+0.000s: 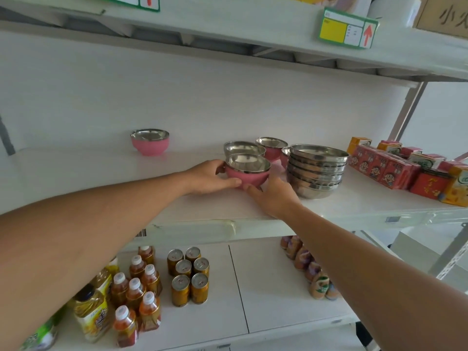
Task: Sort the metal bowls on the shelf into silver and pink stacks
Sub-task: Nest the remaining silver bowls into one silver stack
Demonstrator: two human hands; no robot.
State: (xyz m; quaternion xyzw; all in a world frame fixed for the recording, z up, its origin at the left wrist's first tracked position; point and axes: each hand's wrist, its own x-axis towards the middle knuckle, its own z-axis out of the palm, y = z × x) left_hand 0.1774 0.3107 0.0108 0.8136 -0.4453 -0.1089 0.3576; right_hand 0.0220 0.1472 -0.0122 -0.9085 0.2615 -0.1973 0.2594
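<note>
Looking down from the head view: white middle shelf of a metal rack carries the bowls. Left hand and right hand both hold one round pink-sided metal bowl with a shiny steel inside, near the shelf's middle. Left fingers curl round its left wall, thumb near the rim; right fingers press against its lower right side and base. Cannot tell whether the bowl's foot touches the shelf or sits just above it.

Just behind it, a silver metal bowl, partly hidden by the held one. Further back and right, another pink bowl with steel lining, and a third pink one mostly hidden by the stack beside it. Right of these, a nested stack of silver metal bowls, upright, standing on the shelf, just beside the right hand. Well apart on the left, a lone pink metal bowl stands upright toward the back wall.

Far right of the same shelf: red printed drink cartons in rows, orange cartons near the edge.

Upper shelf edge bears a green-framed yellow price tag with a red arrow.

Lower shelf: amber tea bottles with white caps, golden cans in a cluster, a yellow oil bottle at left, more small bottles at right, partly behind the right forearm
</note>
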